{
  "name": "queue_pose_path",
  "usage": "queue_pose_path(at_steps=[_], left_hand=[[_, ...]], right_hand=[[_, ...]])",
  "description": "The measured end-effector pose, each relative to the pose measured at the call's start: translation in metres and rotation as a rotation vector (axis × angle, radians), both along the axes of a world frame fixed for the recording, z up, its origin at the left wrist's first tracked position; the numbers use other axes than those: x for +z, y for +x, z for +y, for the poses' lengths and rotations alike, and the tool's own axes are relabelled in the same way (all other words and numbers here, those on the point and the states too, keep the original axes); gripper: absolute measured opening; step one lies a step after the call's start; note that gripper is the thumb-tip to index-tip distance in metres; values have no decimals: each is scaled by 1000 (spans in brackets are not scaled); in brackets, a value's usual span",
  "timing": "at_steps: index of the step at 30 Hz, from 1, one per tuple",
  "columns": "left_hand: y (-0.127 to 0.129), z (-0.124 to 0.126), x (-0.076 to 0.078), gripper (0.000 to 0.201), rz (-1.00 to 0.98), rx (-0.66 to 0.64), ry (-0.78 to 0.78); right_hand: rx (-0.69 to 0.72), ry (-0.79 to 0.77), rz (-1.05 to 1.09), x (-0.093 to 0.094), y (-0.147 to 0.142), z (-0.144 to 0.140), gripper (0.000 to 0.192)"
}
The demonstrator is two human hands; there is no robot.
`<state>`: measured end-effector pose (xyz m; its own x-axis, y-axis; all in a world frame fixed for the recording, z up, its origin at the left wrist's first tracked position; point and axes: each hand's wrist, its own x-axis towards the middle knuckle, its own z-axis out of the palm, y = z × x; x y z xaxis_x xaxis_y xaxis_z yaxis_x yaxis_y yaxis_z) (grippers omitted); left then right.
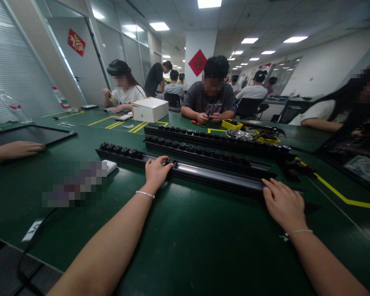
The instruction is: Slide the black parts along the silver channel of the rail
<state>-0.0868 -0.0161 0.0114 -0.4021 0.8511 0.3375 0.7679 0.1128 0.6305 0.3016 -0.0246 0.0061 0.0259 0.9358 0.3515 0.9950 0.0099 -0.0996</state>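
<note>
Under both hands' fingers [165, 161]: black rail [203, 172].

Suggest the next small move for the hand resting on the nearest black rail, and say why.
Probably slide the small black part under the left hand leftward along the nearest rail to join the seated row; a gap separates them, while the right hand rests on the rail's other end.

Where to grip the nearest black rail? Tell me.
Grip the rail at its two bare stretches, from the near side, hands spread. It lies long and flat across the table; the left hand and right hand already rest there.
</note>
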Motion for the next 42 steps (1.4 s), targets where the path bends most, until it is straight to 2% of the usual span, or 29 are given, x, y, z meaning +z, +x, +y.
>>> queue_pose_path(at_steps=[21,42], left_hand=[[3,-2,1,28,-6,-10,1],[4,0,-4,29,-10,-46,5]], right_hand=[[3,6,-11,-3,1,1,58],[-7,2,-1,-2,0,2,57]])
